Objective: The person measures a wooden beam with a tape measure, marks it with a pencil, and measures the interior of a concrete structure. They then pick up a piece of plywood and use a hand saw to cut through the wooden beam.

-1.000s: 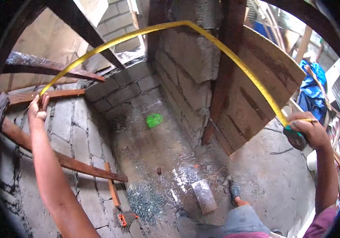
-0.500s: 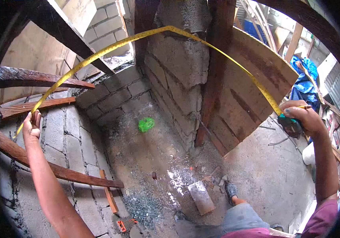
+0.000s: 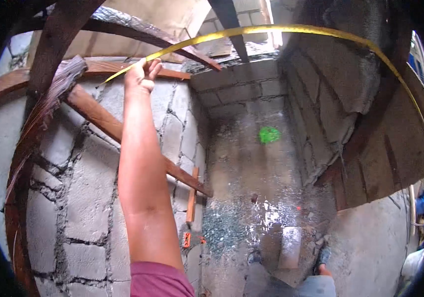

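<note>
The left hand (image 3: 141,74) is raised at the upper left of the frame, at the end of a bare forearm that rises from the bottom centre. Its fingers are curled shut around the end of a yellow tape measure (image 3: 291,28), pinching it close against the block wall (image 3: 88,198) just beside a reddish wooden plank (image 3: 98,67). From the hand the tape runs up and to the right, arches across the top of the frame, then bends down along the right edge, passing in front of a plywood board (image 3: 395,158). The right hand is out of view past the right edge, so its grip cannot be told. Below, at centre, a wet concrete floor (image 3: 241,173) shows a green scrap (image 3: 269,134) near the far wall and a loose concrete block (image 3: 289,247) toward the bottom.
</note>
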A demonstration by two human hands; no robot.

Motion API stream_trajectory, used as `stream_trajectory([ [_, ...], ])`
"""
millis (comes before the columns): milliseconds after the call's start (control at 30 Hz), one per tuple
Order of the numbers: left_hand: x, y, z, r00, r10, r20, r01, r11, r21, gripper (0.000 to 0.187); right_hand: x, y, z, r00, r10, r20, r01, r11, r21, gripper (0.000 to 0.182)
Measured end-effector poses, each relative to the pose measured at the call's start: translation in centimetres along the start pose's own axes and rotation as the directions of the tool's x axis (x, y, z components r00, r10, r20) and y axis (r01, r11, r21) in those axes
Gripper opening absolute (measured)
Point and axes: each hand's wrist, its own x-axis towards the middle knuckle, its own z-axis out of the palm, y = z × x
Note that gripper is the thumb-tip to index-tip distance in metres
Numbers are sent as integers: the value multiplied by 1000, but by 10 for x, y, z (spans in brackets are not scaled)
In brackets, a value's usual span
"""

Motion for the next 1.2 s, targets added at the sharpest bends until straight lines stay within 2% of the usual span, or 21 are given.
stream_trajectory([
  [33, -3, 2, 4, 1000, 6, -8, -6, 1000, 8, 23, 5, -3, -1, 1000, -5, 10, 5, 1000, 5, 33],
  [167, 7, 6, 9, 999, 36, -32, -35, 999, 33, 23, 1, -31, 8, 986, 147, 84, -149, 989, 18, 35],
  [267, 28, 18, -11, 997, 10, -76, -9, 1000, 8, 18, 0, -55, 27, 989, 130, 68, -133, 990, 40, 35],
  [300, 39, 23, -21, 999, -18, -36, 19, 1000, 17, 17, 5, -33, 3, 990, 131, 46, -130, 991, -7, 31],
  [333, 49, 22, -29, 999, 30, -16, -29, 998, 51, 16, 16, 22, 10, 785, -610, -106, 618, 784, 64, 27],
  [367, 71, 20, -41, 999, 46, 18, -47, 996, 76, 16, 8, -16, 14, 862, -506, -13, 502, 857, -114, 25],
  [400, 76, 23, -42, 999, -27, 27, 25, 998, 55, 17, 10, -31, -3, 942, -303, 146, 336, 831, -444, 26],
  [433, 65, 23, -31, 1000, 13, 7, -13, 998, 56, 17, 3, -49, 5, 962, -262, 82, 268, 831, -487, 26],
  [467, 78, 21, -43, 1000, 26, 17, -27, 996, 89, 18, 4, -76, 33, 988, -152, 7, 147, 943, -300, 26],
  [500, 104, 23, -61, 999, 24, 31, -27, 994, 107, 19, 10, -89, 47, 998, -46, -40, 43, 996, -78, 29],
  [533, 109, 24, -67, 1000, 2, 10, -3, 995, 100, 19, 17, -89, 42, 994, -103, -36, 87, 947, -310, 29],
  [567, 107, 26, -70, 997, -54, 51, 50, 995, 84, 20, 20, -91, 46, 990, -102, -97, 71, 957, -280, 29],
  [600, 111, 25, -73, 998, -44, 33, 42, 997, 65, 20, 21, -95, 51, 983, -101, -153, 61, 967, -248, 29],
  [800, 123, 16, -84, 999, -43, 25, 41, 997, 67, 19, 24, -107, 42, 995, 2, -99, -22, 980, -196, 29],
  [933, 124, 14, -86, 997, -49, 68, 45, 997, 55, 17, 42, -98, 39, 993, -84, -84, 56, 955, -292, 31],
  [967, 125, 14, -86, 997, -48, 55, 46, 998, 48, 17, 49, -99, 37, 991, -132, -38, 108, 921, -374, 31],
  [1133, 134, 14, -87, 997, -57, 55, 55, 998, 44, 18, 56, -107, 48, 991, -114, -66, 86, 938, -335, 30],
  [1200, 136, 14, -86, 997, -54, 46, 52, 997, 49, 19, 56, -107, 49, 986, -157, -52, 127, 919, -373, 29],
])
